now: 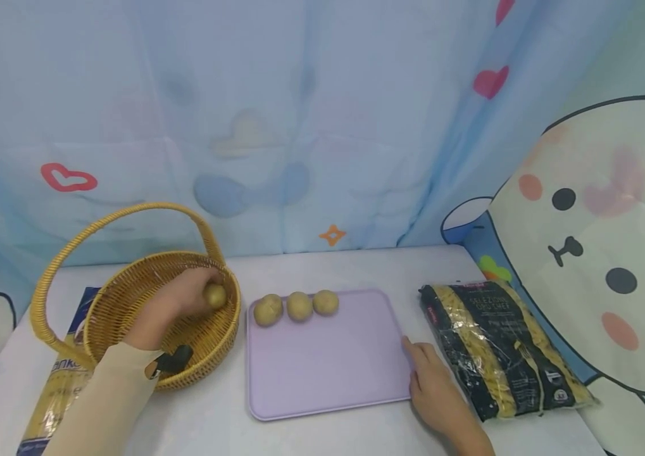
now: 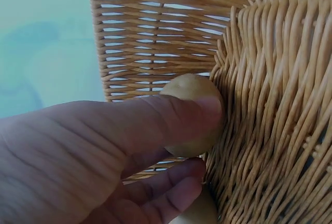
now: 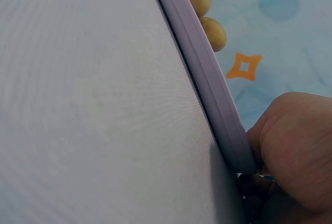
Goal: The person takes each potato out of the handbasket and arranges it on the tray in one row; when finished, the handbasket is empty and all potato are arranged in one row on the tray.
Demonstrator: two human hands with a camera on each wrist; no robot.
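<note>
Inside the yellow wicker basket (image 1: pixel 151 269), my left hand (image 1: pixel 188 294) pinches a round potato (image 2: pixel 192 86) between thumb and fingers, close to the woven wall. A second pale, rounded thing (image 2: pixel 199 211), likely another potato, shows partly below those fingers in the left wrist view. My right hand (image 1: pixel 438 392) holds the right edge of the lilac tray (image 1: pixel 328 367); its thumb lies at the rim in the right wrist view, while the other fingers are mostly hidden. Along the tray's far edge sits a row of potatoes (image 1: pixel 299 307), bunched toward the left.
A black-and-yellow bag of pasta (image 1: pixel 499 348) lies right of the tray, near my right hand. Another pasta pack (image 1: pixel 54 399) lies partly under the basket at left. The basket's tall handle (image 1: pixel 123 212) arches over its opening. A printed curtain (image 1: pixel 322 126) hangs behind the white table (image 1: pixel 202 424).
</note>
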